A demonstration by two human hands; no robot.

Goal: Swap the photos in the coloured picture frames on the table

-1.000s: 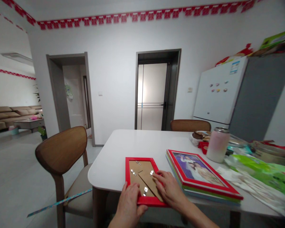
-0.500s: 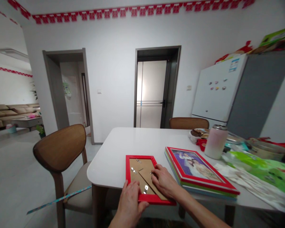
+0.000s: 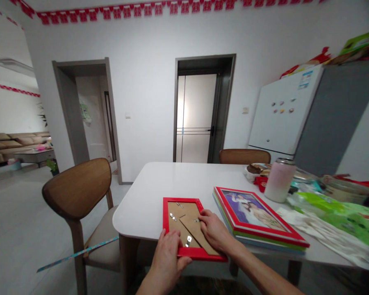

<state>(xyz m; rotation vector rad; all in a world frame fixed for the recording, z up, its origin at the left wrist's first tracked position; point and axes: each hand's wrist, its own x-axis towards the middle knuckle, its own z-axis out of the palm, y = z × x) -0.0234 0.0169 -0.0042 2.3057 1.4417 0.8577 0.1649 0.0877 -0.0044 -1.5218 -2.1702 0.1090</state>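
Gripped red frame (image 3: 166,217) at near-left corner with left hand (image 3: 169,252). Rested curled right hand (image 3: 215,231) along its right side, grip unclear.

Bright red frame (image 3: 165,217), tan backing (image 3: 176,233)

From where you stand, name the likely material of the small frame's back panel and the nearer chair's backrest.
Back panel: probably fibreboard, matte, judging by its plain, even brown.
Backrest: apparently wood, satin, with faint streaky grain; veneer is possible.
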